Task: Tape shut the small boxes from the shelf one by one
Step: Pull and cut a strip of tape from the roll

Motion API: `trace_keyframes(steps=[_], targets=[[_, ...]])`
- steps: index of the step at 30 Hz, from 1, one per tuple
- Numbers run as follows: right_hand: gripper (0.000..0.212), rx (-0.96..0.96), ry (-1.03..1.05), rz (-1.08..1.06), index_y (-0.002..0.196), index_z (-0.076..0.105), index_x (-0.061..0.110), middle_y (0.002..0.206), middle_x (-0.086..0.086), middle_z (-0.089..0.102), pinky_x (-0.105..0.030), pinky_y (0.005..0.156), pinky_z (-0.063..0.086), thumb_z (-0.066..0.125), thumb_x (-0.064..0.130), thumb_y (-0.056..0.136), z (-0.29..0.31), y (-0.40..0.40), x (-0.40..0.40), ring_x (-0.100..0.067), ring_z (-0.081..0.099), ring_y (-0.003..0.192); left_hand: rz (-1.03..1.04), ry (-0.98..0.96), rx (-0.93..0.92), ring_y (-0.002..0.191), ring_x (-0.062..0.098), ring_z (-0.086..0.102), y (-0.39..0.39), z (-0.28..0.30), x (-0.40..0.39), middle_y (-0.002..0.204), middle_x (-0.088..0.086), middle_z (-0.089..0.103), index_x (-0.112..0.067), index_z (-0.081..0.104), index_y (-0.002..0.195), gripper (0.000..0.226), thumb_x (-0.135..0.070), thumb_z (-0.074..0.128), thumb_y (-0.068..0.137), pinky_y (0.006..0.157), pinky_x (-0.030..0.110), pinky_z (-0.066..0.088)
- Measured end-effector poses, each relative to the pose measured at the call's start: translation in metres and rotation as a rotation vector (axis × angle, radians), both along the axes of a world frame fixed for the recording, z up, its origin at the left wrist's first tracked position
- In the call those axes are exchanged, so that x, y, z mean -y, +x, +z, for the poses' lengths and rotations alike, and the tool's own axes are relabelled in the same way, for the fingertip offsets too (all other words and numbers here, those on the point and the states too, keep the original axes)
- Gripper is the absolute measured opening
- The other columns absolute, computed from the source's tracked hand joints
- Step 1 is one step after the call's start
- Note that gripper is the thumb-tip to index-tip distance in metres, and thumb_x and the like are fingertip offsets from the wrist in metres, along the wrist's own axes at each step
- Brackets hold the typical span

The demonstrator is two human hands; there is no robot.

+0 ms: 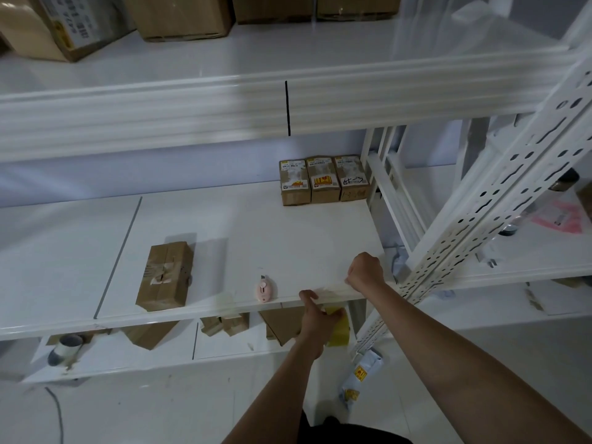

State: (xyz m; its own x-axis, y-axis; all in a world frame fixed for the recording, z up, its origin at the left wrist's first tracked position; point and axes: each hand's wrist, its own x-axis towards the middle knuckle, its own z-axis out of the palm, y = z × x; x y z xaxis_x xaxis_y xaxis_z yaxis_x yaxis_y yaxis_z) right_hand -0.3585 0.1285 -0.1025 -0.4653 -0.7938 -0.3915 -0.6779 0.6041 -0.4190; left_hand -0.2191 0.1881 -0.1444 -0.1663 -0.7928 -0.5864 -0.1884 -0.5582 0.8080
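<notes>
1. White metal shelving [224, 104], several tiers, perforated upright [499, 200] slanting down the right side.
2. Large cardboard cartons [182, 14] along the back of the top tier.
3. Middle shelf board [288, 238], white, carrying the task's things.
4. Long brown box [165, 275] near the front edge of the middle shelf board, left of centre, lying flat, pale tape across its top.
5. Three small boxes [323, 181] in a touching row at the back right corner of the same board, labels on top.
6. Flattened cardboard pieces [282, 325] and a grey-and-white roll [64, 349] on the lower tier.
7. Right hand [365, 272] at the front edge, near the right end, fingers curled into a fist and pinching the end of a tape strip [330, 291].
8. Left hand [317, 318] just below the front edge, fingers curled round a yellowish tape roll [339, 331], thumb up by the strip.
9. Tape strip stretched taut between both hands, pale and blurred along the edge.
10. Pink box cutter [265, 290] on the front edge, just left of the left hand, between it and the long brown box.
</notes>
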Motion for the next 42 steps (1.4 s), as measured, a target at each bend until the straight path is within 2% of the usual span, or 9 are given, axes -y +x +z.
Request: trace_keyframes(steps=[3,10,14,21,26,29,32,39,42], targets=[[0.015,0.019,-0.015,-0.030,0.102,0.069,-0.005,0.107,-0.020,0.070,-0.026,0.070,0.048,0.061,-0.004,0.089,0.002,-0.002,-0.007,-0.031,0.067,0.101,-0.018,-0.043,0.074,0.082,0.025,0.056,0.002,-0.003,0.000,0.103,0.012,0.055,-0.020,0.026,0.109,0.052,-0.019,0.073,0.088,0.060,0.034,0.049],[0.019,0.088,-0.036,-0.006,0.098,0.072,-0.001,0.101,-0.014,0.073,-0.024,0.069,0.051,0.055,0.000,0.090,0.003,0.008,-0.025,-0.027,0.068,0.095,-0.060,-0.059,0.119,0.074,0.023,0.054,0.010,0.000,-0.003,0.094,0.011,0.057,-0.022,0.032,0.115,0.051,-0.011,0.072,0.086,0.059,0.032,0.047],[0.022,0.078,-0.128,0.036,0.097,0.074,-0.005,0.099,-0.018,0.074,-0.036,0.079,0.059,0.054,0.001,0.091,0.016,0.026,-0.028,-0.029,0.070,0.091,-0.092,-0.055,0.146,0.073,0.022,0.054,0.022,0.009,-0.006,0.094,0.013,0.058,-0.024,0.033,0.120,0.048,-0.006,0.065,0.090,0.054,0.027,0.044],[0.020,0.150,-0.288,0.142,0.093,0.072,-0.007,0.097,-0.020,0.073,-0.043,0.080,0.060,0.054,0.002,0.090,0.029,0.102,-0.022,-0.034,0.069,0.091,0.126,-0.081,0.293,0.092,0.031,0.066,0.084,0.023,-0.007,0.103,0.014,0.069,-0.013,0.057,0.102,0.009,-0.018,0.050,0.098,0.083,0.045,0.056],[0.022,0.358,-0.122,0.106,0.103,0.073,0.001,0.099,-0.015,0.074,-0.034,0.076,0.058,0.059,0.014,0.093,0.019,0.165,-0.019,-0.030,0.070,0.093,0.330,0.060,0.158,0.073,0.020,0.066,0.151,0.023,-0.004,0.085,0.007,0.067,-0.012,0.060,0.092,0.012,-0.017,0.053,0.100,0.052,0.027,0.055],[0.044,0.522,0.064,0.036,0.136,0.054,0.007,0.104,-0.014,0.071,-0.029,0.064,0.057,0.057,0.009,0.092,0.002,0.198,-0.030,-0.024,0.072,0.082,0.404,0.155,0.068,0.101,0.034,0.066,0.189,0.018,0.001,0.106,0.015,0.065,-0.004,0.060,0.110,0.015,-0.009,0.054,0.097,0.077,0.042,0.060],[0.023,0.691,0.249,-0.156,0.114,0.062,-0.002,0.080,-0.011,0.067,-0.030,0.056,0.058,0.059,0.010,0.095,-0.017,0.227,-0.040,-0.018,0.065,0.052,0.425,0.216,-0.034,0.104,0.036,0.061,0.221,0.018,0.006,0.107,0.015,0.059,-0.003,0.054,0.124,0.026,-0.005,0.053,0.098,0.085,0.046,0.057],[0.040,1.045,0.184,-0.498,0.136,0.054,-0.001,0.139,-0.022,0.052,-0.052,0.101,0.052,0.058,0.018,0.100,-0.053,0.269,-0.034,-0.031,0.053,0.106,0.323,0.337,-0.197,0.108,0.038,0.056,0.277,0.023,0.020,0.120,0.016,0.054,-0.004,0.049,0.137,0.037,-0.002,0.053,0.100,0.096,0.050,0.052],[0.044,1.072,0.187,-0.516,0.135,0.055,0.002,0.137,-0.021,0.053,-0.054,0.104,0.048,0.065,0.022,0.097,-0.054,0.279,-0.026,-0.036,0.052,0.121,0.248,0.355,-0.219,0.107,0.038,0.056,0.298,0.021,0.028,0.122,0.018,0.054,-0.002,0.049,0.139,0.039,-0.003,0.052,0.100,0.101,0.052,0.050]])
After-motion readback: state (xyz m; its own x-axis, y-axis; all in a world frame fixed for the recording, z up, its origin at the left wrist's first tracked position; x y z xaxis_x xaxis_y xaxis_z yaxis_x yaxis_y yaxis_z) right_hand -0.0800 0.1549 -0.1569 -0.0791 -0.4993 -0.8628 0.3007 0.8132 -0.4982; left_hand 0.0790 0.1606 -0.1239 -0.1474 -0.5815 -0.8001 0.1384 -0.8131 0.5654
